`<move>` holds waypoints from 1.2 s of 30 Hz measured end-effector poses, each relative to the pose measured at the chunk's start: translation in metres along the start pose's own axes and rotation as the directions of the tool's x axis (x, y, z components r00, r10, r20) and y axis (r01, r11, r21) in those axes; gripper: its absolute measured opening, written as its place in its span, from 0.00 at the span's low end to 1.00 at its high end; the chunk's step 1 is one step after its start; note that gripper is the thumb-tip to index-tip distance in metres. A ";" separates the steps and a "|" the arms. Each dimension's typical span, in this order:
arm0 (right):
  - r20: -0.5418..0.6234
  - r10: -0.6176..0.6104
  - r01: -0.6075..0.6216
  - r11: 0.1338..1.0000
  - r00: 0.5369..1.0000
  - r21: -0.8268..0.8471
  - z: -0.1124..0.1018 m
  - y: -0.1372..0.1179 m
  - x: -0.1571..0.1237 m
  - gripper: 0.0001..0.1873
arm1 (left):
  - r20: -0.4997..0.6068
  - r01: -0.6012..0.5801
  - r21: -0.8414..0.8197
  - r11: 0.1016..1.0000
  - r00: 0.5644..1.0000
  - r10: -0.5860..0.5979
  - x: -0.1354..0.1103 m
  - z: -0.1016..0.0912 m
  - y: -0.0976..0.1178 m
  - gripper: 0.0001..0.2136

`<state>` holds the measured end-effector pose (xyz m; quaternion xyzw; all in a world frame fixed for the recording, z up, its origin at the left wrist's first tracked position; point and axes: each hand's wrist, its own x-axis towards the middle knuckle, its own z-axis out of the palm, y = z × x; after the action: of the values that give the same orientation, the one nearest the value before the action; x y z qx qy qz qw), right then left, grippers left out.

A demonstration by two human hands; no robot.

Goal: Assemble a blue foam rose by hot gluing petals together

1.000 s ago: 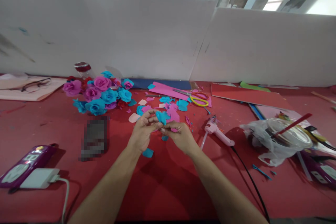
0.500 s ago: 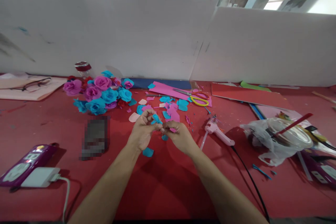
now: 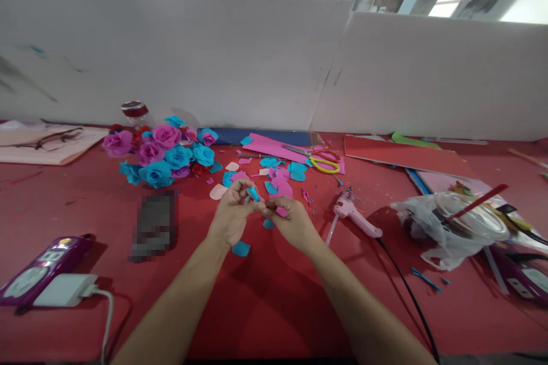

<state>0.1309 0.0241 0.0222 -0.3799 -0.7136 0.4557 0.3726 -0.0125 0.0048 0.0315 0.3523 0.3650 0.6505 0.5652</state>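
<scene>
Fingers (image 3: 258, 205) of left hand (image 3: 229, 215) and right hand (image 3: 291, 221) pinched narrow on blue petal (image 3: 254, 193), over table (image 3: 274, 308), just left of glue gun (image 3: 355, 214). Roses (image 3: 165, 151) heaped well left of glue gun: many look finished. Scissors (image 3: 319, 161) behind glue gun. Loose petals (image 3: 278, 175) beside scissors: seemingly unused, piece in hand barely begun.

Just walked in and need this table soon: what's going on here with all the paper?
A person at the red table pinches a blue paper piece between the fingertips of the left hand and right hand, just above the tabletop. Loose blue and pink cut petals lie behind the hands. A heap of paper roses sits to the left; scissors lie farther back, and a pink glue gun rests untouched on the right.
</scene>
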 end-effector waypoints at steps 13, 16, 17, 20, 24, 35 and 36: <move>-0.094 0.007 0.004 0.993 0.996 0.119 0.002 0.008 0.001 0.08 | 0.020 0.014 0.086 0.996 1.000 -0.015 0.002 -0.005 -0.010 0.09; -0.084 0.015 0.000 0.984 0.996 0.180 0.002 0.006 0.003 0.06 | 0.005 0.042 0.097 0.994 0.999 -0.043 0.002 -0.005 -0.008 0.05; -0.071 0.012 0.003 0.980 0.997 0.198 0.002 0.006 0.003 0.06 | 0.001 0.047 0.100 0.994 0.999 -0.047 0.002 -0.005 -0.007 0.05; 0.015 0.024 -0.027 0.961 1.000 0.276 0.002 0.006 0.004 0.06 | 0.022 0.050 0.077 0.996 0.998 -0.052 0.002 -0.008 -0.007 0.03; 0.086 0.030 -0.060 0.926 0.996 0.372 0.002 0.007 0.004 0.06 | 0.064 0.052 0.021 0.998 0.997 -0.053 0.004 -0.010 -0.008 0.04; 0.168 0.050 -0.118 0.898 0.985 0.423 0.003 0.004 0.000 0.09 | 0.065 0.094 -0.048 0.994 0.994 -0.091 0.002 -0.006 -0.002 0.10; 0.155 0.046 -0.105 0.911 0.987 0.400 0.004 0.005 0.001 0.10 | 0.066 0.091 -0.057 0.994 0.994 -0.087 0.002 -0.007 -0.002 0.11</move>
<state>0.1282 0.0246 0.0164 -0.2879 -0.6127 0.6341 0.3737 -0.0176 0.0069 0.0263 0.3390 0.3426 0.6238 0.6153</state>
